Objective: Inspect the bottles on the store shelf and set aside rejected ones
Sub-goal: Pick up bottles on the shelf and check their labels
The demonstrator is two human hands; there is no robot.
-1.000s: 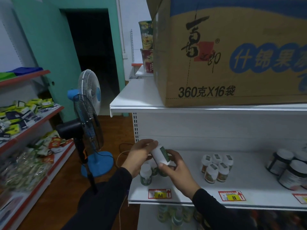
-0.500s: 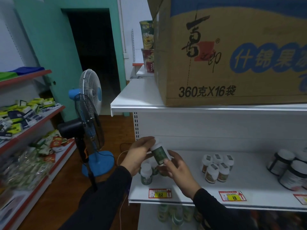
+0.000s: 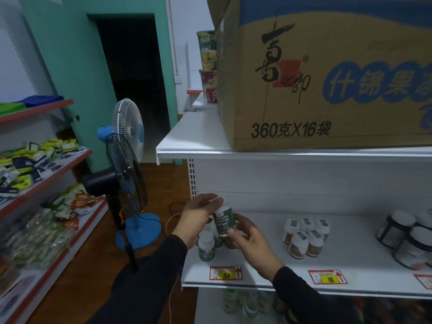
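I hold a small white bottle with a green label (image 3: pixel 225 220) upright in front of the white shelf (image 3: pixel 261 274), its label turned toward me. My left hand (image 3: pixel 196 218) grips its white cap from the left. My right hand (image 3: pixel 250 239) pinches its lower body from the right. Below them a like green-label bottle (image 3: pixel 206 246) stands on the shelf, with others partly hidden behind my hands. Several small brown-label bottles (image 3: pixel 304 237) stand in a group to the right.
Dark jars with white lids (image 3: pixel 406 235) stand at the shelf's right end. A large cardboard box (image 3: pixel 327 73) sits on the shelf above. A blue and white standing fan (image 3: pixel 127 174) is on the floor at the left, beside snack shelves (image 3: pixel 35 183). Price tags (image 3: pixel 225 273) line the shelf's edge.
The bottle has been turned in my hands from tilted with its white side showing to upright with the green label facing me. Both hands kept their hold.
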